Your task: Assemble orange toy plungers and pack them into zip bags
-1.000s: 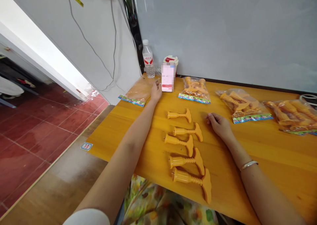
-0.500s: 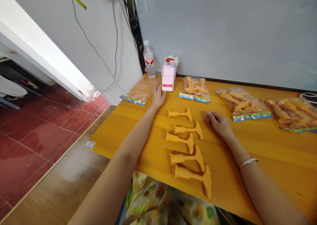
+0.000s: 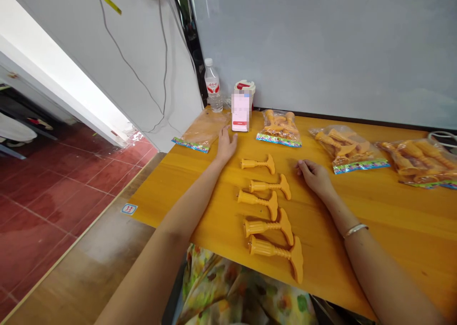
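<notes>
Your left hand (image 3: 225, 145) lies with fingers spread on the table (image 3: 400, 220), holding nothing, just beside a flat bag (image 3: 202, 132) and a phone (image 3: 240, 113). Your right hand (image 3: 314, 177) rests loosely curled, pinching nothing, near five orange handles (image 3: 266, 206) lying in a row between your hands. Three bags (image 3: 348, 148) with orange pieces lie at upper right; a bottle (image 3: 213, 86) stands behind.

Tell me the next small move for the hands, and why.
Probably close the right hand on the nearest orange ribbed plastic T-shaped handle: its fingers lie just beside that piece's flared head, and neither hand holds anything. The flat clear plastic bag lies by the left hand, so that hand seems well placed to steady it.
</notes>
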Demonstrator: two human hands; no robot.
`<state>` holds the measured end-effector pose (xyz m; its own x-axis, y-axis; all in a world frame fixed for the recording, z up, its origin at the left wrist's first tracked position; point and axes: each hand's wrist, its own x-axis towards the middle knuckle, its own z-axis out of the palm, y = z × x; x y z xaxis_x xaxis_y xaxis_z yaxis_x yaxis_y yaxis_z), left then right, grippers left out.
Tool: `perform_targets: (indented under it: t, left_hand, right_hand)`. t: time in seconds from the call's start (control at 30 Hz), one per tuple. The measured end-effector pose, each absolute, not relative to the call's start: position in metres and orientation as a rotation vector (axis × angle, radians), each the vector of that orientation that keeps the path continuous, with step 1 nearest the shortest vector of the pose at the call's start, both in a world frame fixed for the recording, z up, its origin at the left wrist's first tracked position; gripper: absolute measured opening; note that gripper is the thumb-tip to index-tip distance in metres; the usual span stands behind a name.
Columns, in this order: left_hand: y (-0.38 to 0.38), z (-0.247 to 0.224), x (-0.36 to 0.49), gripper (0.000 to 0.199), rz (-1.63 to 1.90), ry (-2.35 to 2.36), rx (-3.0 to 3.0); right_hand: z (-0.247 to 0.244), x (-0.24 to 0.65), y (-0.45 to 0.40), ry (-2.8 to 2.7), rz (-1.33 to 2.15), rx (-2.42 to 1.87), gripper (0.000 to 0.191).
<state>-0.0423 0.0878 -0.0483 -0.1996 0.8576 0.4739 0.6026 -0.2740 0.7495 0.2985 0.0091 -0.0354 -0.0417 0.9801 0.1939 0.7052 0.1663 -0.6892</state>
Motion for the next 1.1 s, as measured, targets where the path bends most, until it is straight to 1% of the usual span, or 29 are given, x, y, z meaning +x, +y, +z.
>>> perform_targets:
  t: [0.13, 0.27, 0.4, 0.47, 0.57, 0.67, 0.77, 0.87, 0.97, 1.03, 1.1]
  left_hand:
    - [0.049, -0.040, -0.031, 0.048, 1.413, 1.577, 1.927]
    - [-0.001, -0.015, -0.021, 0.056, 1.312, 1.404, 2.055]
    - [-0.040, 0.004, -0.013, 0.064, 1.005, 1.183, 2.251]
    - [-0.047, 0.004, -0.008, 0.067, 0.857, 1.181, 2.277]
    - [-0.045, -0.003, -0.004, 0.066, 0.732, 1.190, 2.254]
    - [-0.039, -0.005, -0.006, 0.064, 0.722, 1.170, 2.262]
    - [-0.044, 0.007, -0.010, 0.064, 0.789, 1.177, 2.286]
    - [-0.067, 0.029, -0.004, 0.074, 0.763, 1.056, 2.384]
    - [-0.099, 0.043, 0.015, 0.091, 0.548, 0.799, 2.560]
    - [-0.115, 0.043, 0.027, 0.092, 0.378, 0.676, 2.650]
    - [-0.122, 0.037, 0.034, 0.087, 0.268, 0.647, 2.702]
  right_hand:
    - [-0.037, 0.300, 0.010, -1.827, 0.534, -1.575, 0.057]
    - [-0.040, 0.299, 0.007, -1.812, 0.511, -1.532, 0.056]
    - [-0.043, 0.284, -0.005, -1.881, 0.538, -1.341, 0.048]
    - [-0.041, 0.271, -0.014, -2.003, 0.505, -1.260, 0.043]
    - [-0.036, 0.254, -0.027, -2.137, 0.431, -1.207, 0.039]
    - [-0.032, 0.247, -0.033, -2.174, 0.435, -1.187, 0.039]
    - [-0.031, 0.250, -0.032, -2.171, 0.466, -1.179, 0.038]
    - [-0.032, 0.253, -0.029, -2.148, 0.485, -1.191, 0.037]
    - [-0.032, 0.254, -0.027, -2.116, 0.532, -1.202, 0.036]
    - [-0.033, 0.254, -0.026, -2.093, 0.562, -1.216, 0.035]
    - [-0.033, 0.253, -0.026, -2.080, 0.556, -1.236, 0.035]
